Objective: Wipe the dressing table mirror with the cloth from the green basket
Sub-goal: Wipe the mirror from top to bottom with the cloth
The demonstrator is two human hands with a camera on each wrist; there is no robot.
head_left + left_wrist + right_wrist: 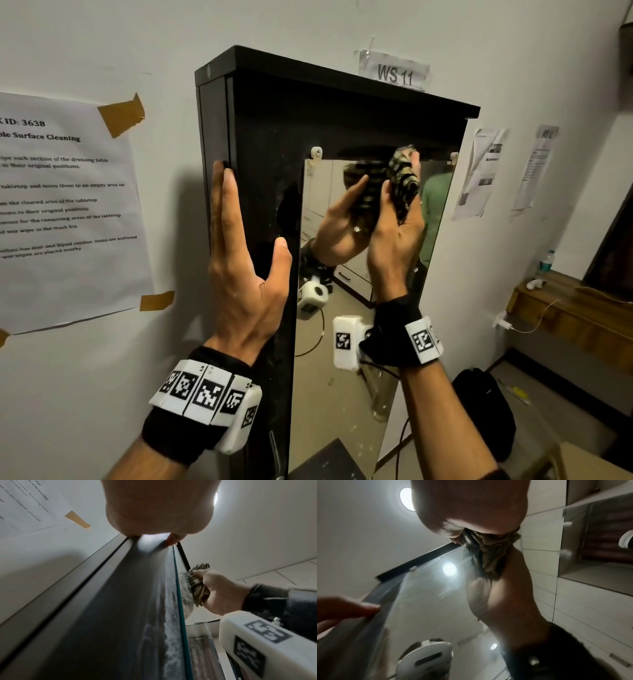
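The left hand (239, 260) lies flat with straight fingers against the dark cabinet frame (260, 144), its fingertips (224, 174) reaching up the left edge and the thumb spread toward the glass; it holds nothing and appears to steady the unit. The right hand (397, 226) is clamped around a bunched, patterned cloth (404, 178), pressing it against the mirror (342, 342) close to the top edge of the glass, at about 1 o'clock from the left hand. The two hands are well apart, the frame's front strip between them.

The mirror is a tall, narrow pane whose long axis runs from 12 to 6 o'clock, so nearly all of the glass lies toward 6 o'clock from the cloth. In the left wrist view, whitish smears show on the dark strip along the pane's edge. Judged from this, the wiping is at its upper end, and the next strokes likely need to travel downward along that long axis. The right hand is the nearer one to the glass and already bears on it.

A taped sheet (68, 205) hangs on the wall at 9 o'clock.
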